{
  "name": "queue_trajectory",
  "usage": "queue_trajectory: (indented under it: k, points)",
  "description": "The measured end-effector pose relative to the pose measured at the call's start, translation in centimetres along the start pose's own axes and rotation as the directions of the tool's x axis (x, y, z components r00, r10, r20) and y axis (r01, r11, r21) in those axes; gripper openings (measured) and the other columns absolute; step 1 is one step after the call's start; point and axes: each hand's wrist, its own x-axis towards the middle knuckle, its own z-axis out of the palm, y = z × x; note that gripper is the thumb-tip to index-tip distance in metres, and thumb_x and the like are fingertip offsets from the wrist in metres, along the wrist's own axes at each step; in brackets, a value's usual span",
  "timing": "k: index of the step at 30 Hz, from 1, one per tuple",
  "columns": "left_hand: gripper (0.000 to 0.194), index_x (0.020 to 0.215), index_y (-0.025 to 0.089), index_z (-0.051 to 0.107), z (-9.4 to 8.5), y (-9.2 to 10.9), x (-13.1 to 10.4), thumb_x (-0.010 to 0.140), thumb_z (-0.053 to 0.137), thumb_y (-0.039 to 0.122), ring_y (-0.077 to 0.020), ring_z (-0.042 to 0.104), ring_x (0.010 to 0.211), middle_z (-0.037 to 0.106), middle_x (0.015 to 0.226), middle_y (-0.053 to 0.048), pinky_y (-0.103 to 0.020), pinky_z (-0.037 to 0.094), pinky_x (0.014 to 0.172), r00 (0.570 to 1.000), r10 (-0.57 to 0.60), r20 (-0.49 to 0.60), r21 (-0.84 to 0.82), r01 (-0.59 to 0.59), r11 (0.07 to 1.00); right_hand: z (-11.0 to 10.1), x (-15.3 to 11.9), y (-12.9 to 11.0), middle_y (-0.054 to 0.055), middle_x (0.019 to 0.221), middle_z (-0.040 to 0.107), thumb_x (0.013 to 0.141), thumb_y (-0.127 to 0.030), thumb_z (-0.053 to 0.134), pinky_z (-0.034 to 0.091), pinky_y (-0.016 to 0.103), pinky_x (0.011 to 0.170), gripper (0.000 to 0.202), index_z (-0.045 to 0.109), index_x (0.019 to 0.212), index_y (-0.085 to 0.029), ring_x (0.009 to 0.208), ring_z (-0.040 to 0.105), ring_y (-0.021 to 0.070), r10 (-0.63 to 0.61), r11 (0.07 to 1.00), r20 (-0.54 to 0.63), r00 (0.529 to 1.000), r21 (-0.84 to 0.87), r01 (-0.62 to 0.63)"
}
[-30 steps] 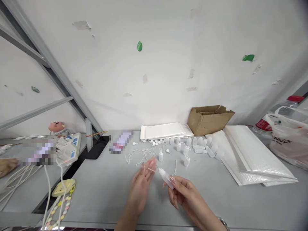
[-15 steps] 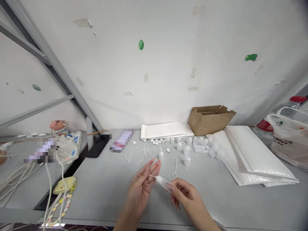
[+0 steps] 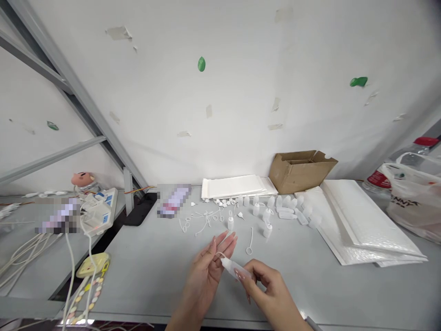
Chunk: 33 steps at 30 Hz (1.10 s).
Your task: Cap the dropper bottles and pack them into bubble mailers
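Observation:
My right hand (image 3: 263,282) holds a small translucent squeeze bottle (image 3: 233,268) between thumb and fingers, its white tip pointing up and left. A thin white strap curves from that tip to my left hand (image 3: 208,266), whose thumb and index finger pinch it while the other fingers stretch out. Beyond my fingers a small white bottle (image 3: 230,224) stands upright on the grey table. Another bottle (image 3: 268,230) stands to its right, and a loose ringed strap (image 3: 250,241) lies between them. More ringed straps (image 3: 206,218) are scattered further left.
Several bottles (image 3: 285,214), white caps, white packets (image 3: 234,187) and a cardboard box (image 3: 301,172) lie toward the wall. Padded envelopes (image 3: 372,220) and a plastic bag (image 3: 413,202) are at right. A phone (image 3: 175,201), cables and a beaded strap (image 3: 93,294) are at left.
The held bottle has shifted slightly left and down toward my left palm. My left hand has moved a little right, and the strap between the hands now looks more curved.

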Motion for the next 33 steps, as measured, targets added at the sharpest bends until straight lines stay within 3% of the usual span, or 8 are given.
queue_trajectory:
  k: [21,33]
  points:
    - [0.028,0.104,0.007,0.064,0.00,0.00,0.09,0.089,0.045,0.021,-0.0223,0.057,0.111,0.068,0.110,-0.012,-0.037,0.029,0.110,1.000,0.014,-0.003,-0.033,-0.014,0.999,-0.02,-0.02,-0.48,-0.003,0.052,0.046,0.083,-0.046,0.047,0.035,0.023,0.055,0.035,0.049,0.062,-0.018,0.054,0.043,0.0124,0.009,1.000,0.025,1.000,0.008,-0.010]
    - [0.023,0.099,0.012,0.067,-0.31,-0.08,-0.03,0.087,0.050,0.022,-0.0228,0.057,0.111,0.068,0.110,-0.011,-0.040,0.025,0.110,0.999,0.054,0.002,0.021,-0.054,0.998,0.03,-0.13,-0.51,-0.004,0.052,0.044,0.080,-0.044,0.051,0.034,0.023,0.054,0.031,0.051,0.064,-0.017,0.053,0.041,0.0119,0.024,1.000,0.020,1.000,-0.002,-0.024]
